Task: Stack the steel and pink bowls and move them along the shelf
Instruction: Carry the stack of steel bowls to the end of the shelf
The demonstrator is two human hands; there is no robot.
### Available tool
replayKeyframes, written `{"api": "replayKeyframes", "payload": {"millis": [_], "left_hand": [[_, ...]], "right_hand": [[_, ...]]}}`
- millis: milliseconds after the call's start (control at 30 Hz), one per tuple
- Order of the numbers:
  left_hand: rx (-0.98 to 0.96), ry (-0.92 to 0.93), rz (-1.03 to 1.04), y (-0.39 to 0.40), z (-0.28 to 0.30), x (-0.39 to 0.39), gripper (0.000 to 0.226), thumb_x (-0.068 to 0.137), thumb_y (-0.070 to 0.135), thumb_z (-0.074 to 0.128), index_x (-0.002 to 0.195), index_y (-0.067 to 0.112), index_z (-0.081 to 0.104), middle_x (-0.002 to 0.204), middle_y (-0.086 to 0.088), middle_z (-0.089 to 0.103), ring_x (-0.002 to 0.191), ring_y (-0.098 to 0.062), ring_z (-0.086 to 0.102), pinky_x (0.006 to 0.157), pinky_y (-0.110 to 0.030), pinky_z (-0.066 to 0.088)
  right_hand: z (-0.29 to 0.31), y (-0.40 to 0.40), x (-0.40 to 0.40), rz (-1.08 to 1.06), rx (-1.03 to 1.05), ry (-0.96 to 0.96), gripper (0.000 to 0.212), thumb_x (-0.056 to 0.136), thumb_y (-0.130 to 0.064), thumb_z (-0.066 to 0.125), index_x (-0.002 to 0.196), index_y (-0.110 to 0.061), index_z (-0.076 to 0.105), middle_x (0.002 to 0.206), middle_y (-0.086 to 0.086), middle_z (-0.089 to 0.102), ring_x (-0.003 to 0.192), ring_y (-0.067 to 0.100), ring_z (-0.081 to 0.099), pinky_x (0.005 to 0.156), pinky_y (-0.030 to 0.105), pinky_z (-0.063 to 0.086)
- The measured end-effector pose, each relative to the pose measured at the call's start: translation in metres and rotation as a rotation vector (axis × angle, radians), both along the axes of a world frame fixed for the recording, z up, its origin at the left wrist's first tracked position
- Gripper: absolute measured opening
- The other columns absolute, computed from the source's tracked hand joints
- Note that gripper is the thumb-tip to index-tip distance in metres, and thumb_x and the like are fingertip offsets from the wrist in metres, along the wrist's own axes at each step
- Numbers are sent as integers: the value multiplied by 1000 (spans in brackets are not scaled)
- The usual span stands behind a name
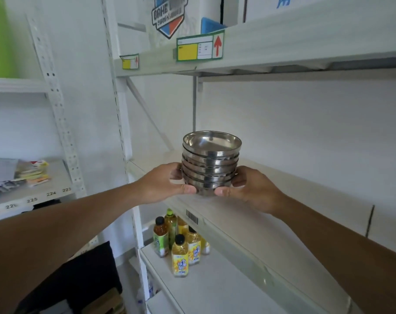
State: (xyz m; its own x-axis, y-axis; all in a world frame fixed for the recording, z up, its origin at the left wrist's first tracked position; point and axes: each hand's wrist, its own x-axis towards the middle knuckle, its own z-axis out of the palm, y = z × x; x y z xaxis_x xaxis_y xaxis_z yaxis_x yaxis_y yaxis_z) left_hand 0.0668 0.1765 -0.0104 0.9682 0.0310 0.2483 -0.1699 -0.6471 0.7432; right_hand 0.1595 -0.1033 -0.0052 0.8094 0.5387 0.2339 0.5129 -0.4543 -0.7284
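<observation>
Fingers of the left hand [167,182] and right hand [251,188] vanish behind the stack of steel bowls [211,163], whose base is covered; shelf labels [199,48] too blurred to read; both forearms run off frame

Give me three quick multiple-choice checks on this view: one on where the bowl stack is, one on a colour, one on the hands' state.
1. Where is the stack of steel bowls?
A. Between both hands at the middle shelf's front edge
B. On the lower shelf among the bottles
C. On the top shelf beside the label

2. What colour is the arrow on the shelf label?
A. Blue
B. Red
C. Black

3. How do the left hand and right hand stand?
A. Both open, clear of the stack
B. Only the left grips
C. Both grip the stack's base

Answers: 1 A, the stack sits between the hands at the middle shelf; 2 B, the arrow is red; 3 C, fingers and thumbs curl round the lowest bowls.
</observation>
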Motion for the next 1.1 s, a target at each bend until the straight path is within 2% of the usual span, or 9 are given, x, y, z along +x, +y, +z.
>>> {"api": "replayKeyframes", "payload": {"millis": [200,367,500,667,767,833,933,1033,1100], "left_hand": [[-35,-20,-63,55,-2,39,57,87,34,93,138,20,71,134,6,78,126,-10,72,120,-44,50],[-44,-1,-150,89,-5,72,54,90,27,91,140,22,71,135,9,78,125,-2,71,118,-30,50],[-57,42,-185,104,-13,94,59,90,25,91,144,20,69,139,6,76,131,-9,70,119,-32,49],[-93,62,-202,108,-13,108,48,90,20,92,134,26,73,126,14,82,118,0,75,101,-16,56],[-104,25,-143,104,-15,101,41,89,22,91,128,28,78,118,15,84,113,-5,77,103,-26,60],[-101,-26,-67,102,-17,93,34,91,29,90,122,42,81,115,24,83,113,4,74,101,-29,57],[-224,-27,21,95,-20,82,26,94,32,84,108,54,85,112,31,81,109,11,72,97,-27,54],[-455,81,28,83,-22,82,41,78,22,77,94,59,84,107,26,83,115,-5,76,101,-33,58],[-562,153,32,74,-20,91,49,68,13,69,81,58,85,99,28,83,122,-12,75,104,-34,59]], "right_hand": [[-4,55,22,-63,47,64,76,65,-59,99,128,-25,73,121,-7,79,114,15,73,106,48,57],[-9,87,40,-128,69,110,77,60,-59,101,125,-28,73,115,-9,81,106,11,76,100,45,62],[-10,102,47,-179,67,124,81,62,-57,101,130,-26,71,117,-7,79,106,13,76,100,45,62],[-9,106,50,-198,72,133,75,72,-53,97,137,-28,69,124,-6,77,110,14,75,102,46,61],[-11,101,42,-204,111,164,69,82,-56,87,142,-31,67,133,-8,73,116,9,72,106,44,58],[-14,97,37,-242,188,230,71,81,-56,83,144,-29,66,135,-6,72,121,15,71,110,47,56],[-23,98,33,-248,327,373,46,86,-33,78,131,-26,73,124,-3,77,115,22,75,109,48,58],[-27,104,31,-218,391,446,35,97,-8,69,119,-35,73,115,-21,78,111,11,75,101,37,61],[-23,110,37,-212,403,483,36,97,-5,64,117,-33,73,115,-20,78,112,10,74,96,31,60]]}}
